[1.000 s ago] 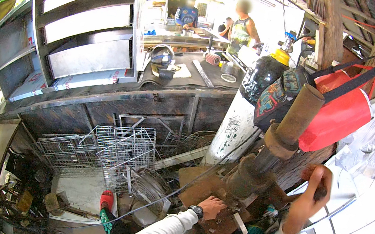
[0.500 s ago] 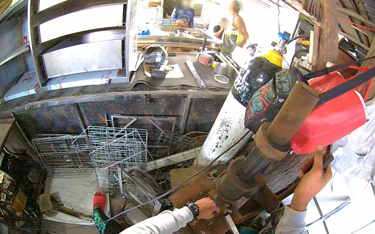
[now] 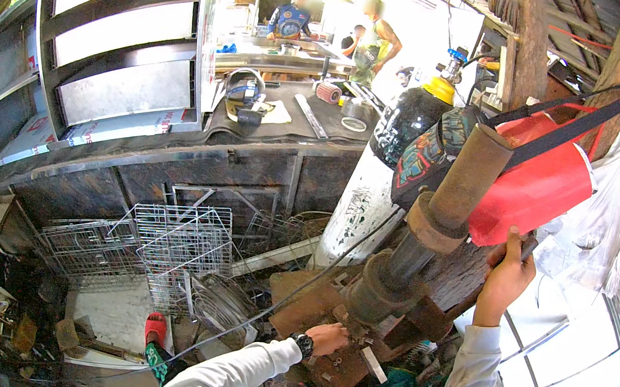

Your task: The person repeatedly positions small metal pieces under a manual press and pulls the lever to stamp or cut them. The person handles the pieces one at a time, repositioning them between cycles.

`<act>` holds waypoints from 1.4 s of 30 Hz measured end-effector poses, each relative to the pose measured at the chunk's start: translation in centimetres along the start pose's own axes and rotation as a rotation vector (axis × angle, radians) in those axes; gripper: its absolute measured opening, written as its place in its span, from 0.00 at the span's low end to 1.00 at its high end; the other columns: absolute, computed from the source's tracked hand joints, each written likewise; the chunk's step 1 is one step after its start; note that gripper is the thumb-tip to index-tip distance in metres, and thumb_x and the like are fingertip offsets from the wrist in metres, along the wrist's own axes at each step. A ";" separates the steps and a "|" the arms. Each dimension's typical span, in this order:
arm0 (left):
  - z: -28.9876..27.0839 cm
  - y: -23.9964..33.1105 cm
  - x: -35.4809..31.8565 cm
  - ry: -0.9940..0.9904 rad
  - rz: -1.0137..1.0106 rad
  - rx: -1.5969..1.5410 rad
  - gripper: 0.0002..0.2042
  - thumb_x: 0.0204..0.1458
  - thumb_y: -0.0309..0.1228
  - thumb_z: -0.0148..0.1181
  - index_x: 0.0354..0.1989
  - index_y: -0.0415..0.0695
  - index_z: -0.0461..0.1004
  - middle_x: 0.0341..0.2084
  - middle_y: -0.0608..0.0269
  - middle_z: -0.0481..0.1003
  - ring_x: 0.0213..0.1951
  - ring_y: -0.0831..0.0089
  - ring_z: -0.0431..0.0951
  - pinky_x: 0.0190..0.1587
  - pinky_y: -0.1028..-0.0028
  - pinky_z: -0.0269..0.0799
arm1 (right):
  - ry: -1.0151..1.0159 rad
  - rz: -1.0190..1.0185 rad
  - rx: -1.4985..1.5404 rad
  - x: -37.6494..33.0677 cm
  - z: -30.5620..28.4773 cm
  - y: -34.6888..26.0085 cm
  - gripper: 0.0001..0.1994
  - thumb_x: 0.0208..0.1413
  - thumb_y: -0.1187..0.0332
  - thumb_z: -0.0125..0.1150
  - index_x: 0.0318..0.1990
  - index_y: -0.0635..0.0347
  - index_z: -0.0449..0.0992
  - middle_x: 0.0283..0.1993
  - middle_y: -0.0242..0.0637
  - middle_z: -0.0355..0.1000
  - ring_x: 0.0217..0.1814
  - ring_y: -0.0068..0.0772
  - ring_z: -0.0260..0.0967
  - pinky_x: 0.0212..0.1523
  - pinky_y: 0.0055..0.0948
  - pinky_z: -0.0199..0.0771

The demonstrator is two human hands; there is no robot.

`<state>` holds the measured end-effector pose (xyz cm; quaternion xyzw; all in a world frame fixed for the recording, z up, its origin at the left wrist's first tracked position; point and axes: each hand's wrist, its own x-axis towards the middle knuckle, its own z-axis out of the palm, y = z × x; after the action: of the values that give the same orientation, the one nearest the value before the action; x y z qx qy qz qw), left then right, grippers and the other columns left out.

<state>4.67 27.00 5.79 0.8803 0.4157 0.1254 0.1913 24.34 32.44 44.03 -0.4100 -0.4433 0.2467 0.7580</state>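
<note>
Left hand (image 3: 325,335), a dark watch at the wrist, reaches down to the rusty base plate (image 3: 322,318) at the foot of a thick rusty pipe (image 3: 437,215); fingers curled against the metal, but whether they grip anything cannot be told. Right hand (image 3: 508,276) is raised beside the pipe's upper part, clenched around a small dark tool (image 3: 531,247) just under a red bag (image 3: 541,187) hanging by black straps. The pipe leans up and right from the base, a gas cylinder (image 3: 367,195) standing just behind it. Wire racks (image 3: 178,245) are piled on the floor to the left, below a dark desk (image 3: 251,151). A red sandal (image 3: 156,328) shows near the lower edge.
</note>
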 end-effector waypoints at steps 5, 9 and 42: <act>1.4 2.2 -2.9 0.224 0.101 0.269 0.14 0.51 0.26 0.57 0.48 0.42 0.74 0.53 0.57 0.65 0.53 0.61 0.68 0.48 0.67 0.77 | 0.001 0.007 -0.013 0.5 -0.3 0.1 0.13 0.58 0.65 0.62 0.24 0.56 0.69 0.14 0.28 0.61 0.13 0.19 0.54 0.16 0.23 0.51; 3.8 2.6 -3.5 0.483 -0.094 0.085 0.14 0.54 0.25 0.57 0.49 0.40 0.73 0.49 0.55 0.67 0.50 0.59 0.71 0.46 0.66 0.76 | -0.012 0.000 -0.068 0.4 -0.2 -0.3 0.11 0.58 0.65 0.61 0.25 0.57 0.69 0.15 0.28 0.61 0.13 0.19 0.54 0.16 0.24 0.51; 0.8 5.6 -1.5 0.280 -0.700 -0.228 0.20 0.54 0.44 0.58 0.32 0.34 0.75 0.32 0.41 0.78 0.38 0.46 0.79 0.43 0.53 0.76 | 0.023 -0.030 -0.049 1.5 -0.4 0.9 0.10 0.56 0.65 0.62 0.28 0.58 0.71 0.18 0.28 0.62 0.14 0.20 0.55 0.16 0.25 0.53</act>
<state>7.85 22.35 7.44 0.6327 0.6962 0.2167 0.2607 25.44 33.90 43.85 -0.4247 -0.4464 0.2197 0.7564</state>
